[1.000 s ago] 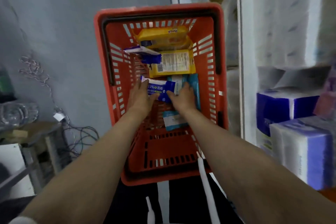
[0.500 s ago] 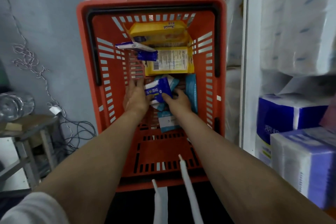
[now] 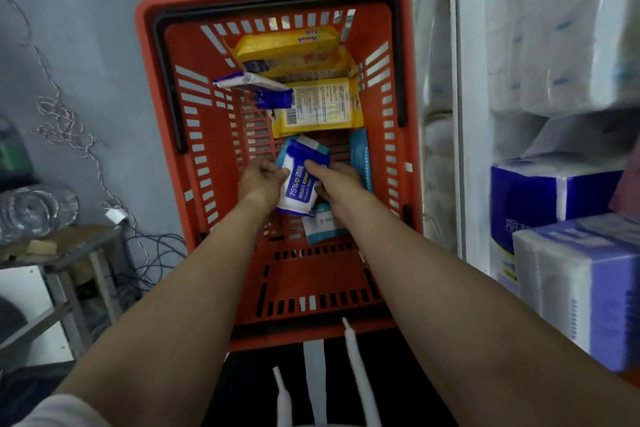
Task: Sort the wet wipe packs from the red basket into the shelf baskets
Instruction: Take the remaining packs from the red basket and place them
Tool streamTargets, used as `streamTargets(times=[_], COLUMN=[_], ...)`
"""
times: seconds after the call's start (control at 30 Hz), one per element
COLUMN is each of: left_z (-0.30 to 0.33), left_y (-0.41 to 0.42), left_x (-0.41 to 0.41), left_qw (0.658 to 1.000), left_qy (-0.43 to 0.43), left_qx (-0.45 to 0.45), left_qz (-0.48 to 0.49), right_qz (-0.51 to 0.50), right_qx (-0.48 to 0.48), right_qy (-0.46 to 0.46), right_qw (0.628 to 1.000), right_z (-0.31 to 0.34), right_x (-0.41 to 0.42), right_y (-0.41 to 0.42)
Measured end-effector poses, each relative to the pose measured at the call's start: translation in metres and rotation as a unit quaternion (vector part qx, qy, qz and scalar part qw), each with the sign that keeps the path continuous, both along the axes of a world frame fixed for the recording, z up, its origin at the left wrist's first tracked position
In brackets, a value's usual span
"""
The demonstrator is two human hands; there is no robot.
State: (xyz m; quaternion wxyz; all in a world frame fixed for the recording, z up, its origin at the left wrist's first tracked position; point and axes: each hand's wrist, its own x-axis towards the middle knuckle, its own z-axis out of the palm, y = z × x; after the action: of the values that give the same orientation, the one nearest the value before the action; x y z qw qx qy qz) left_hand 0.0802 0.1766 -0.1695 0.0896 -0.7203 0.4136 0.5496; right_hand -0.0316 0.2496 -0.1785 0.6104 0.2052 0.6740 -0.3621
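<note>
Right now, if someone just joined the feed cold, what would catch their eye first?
The big red slotted plastic basket fills the centre of the view, holding yellow wipe packs at its far end. In the middle, the left hand and right hand together hold a white-and-blue wipe pack marked 75%. On the right stand white shelves stacked with blue-and-white tissue packs.
</note>
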Motion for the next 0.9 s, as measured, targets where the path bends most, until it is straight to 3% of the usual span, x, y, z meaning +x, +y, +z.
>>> streamTargets(times=[0.07, 0.13, 0.2, 0.3, 0.43, 0.73, 0.9], left_z=[0.002, 0.000, -0.003, -0.017, -0.026, -0.033, -0.029], left_y=[0.004, 0.005, 0.004, 0.000, 0.004, -0.001, 0.006], left_x=[0.000, 0.000, -0.002, -0.005, -0.011, -0.008, -0.003], left_qw=[0.995, 0.992, 0.996, 0.994, 0.974, 0.968, 0.988], left_qy=[0.047, 0.053, 0.022, -0.043, -0.107, -0.107, -0.073], left_qx=[0.001, -0.027, -0.061, -0.091, -0.112, -0.071, -0.026], left_qz=[0.093, 0.109, 0.059, -0.042, -0.163, -0.216, -0.131], right_qz=[0.044, 0.098, 0.117, 0.124, 0.147, 0.188, 0.196], right_qx=[-0.001, 0.012, 0.024, 0.017, 0.039, 0.049, 0.034], right_qy=[0.001, 0.074, 0.182, 0.262, 0.308, 0.319, 0.321], right_qw=[0.999, 0.992, 0.976, 0.957, 0.939, 0.928, 0.926], right_z=[0.005, 0.006, 0.006, 0.008, 0.011, 0.012, 0.019], right_x=[-0.001, 0.002, 0.003, 0.005, 0.013, 0.010, 0.011], right_y=[0.001, 0.002, 0.004, 0.011, 0.016, 0.026, 0.026])
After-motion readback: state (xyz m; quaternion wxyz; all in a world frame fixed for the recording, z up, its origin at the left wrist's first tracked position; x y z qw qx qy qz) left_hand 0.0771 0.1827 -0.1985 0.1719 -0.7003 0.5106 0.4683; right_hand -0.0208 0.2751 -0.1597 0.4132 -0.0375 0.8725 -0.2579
